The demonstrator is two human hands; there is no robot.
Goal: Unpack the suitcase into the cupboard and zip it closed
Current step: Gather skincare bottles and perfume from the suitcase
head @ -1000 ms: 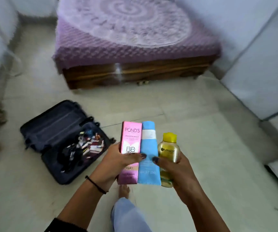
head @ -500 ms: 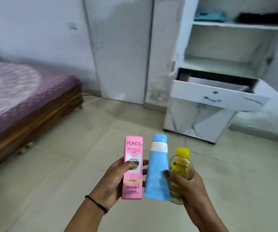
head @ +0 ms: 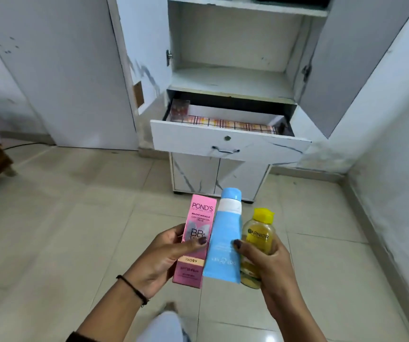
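The person is facing the tall white cupboard [head: 235, 77], its doors standing open and its white pull-out drawer [head: 228, 144] hanging out below the bare middle shelf [head: 230, 81]. The left hand [head: 159, 259] is gripping a pink rectangular cardboard cream box [head: 199, 213], with the thumb lying across its front. The right hand [head: 267, 265] is curling its fingers round a small clear plastic bottle of yellow liquid with a yellow cap [head: 259, 233], and its thumb is pressing on a pale blue plastic tube with a blue cap [head: 227, 225]. All three are standing upright, side by side and touching, over the tiled floor [head: 75, 218] and well short of the drawer's front edge.

The unpacking seems to be mid-way. A checked sheet [head: 230, 124] is lying along the drawer's bottom and a small reddish box [head: 180, 109] is sitting in its back left corner; whether either came from the suitcase cannot be told. The three toiletries are yet to be put away. The suitcase is out of view, so what remains inside is unknown, and the zipping is probably still ahead.
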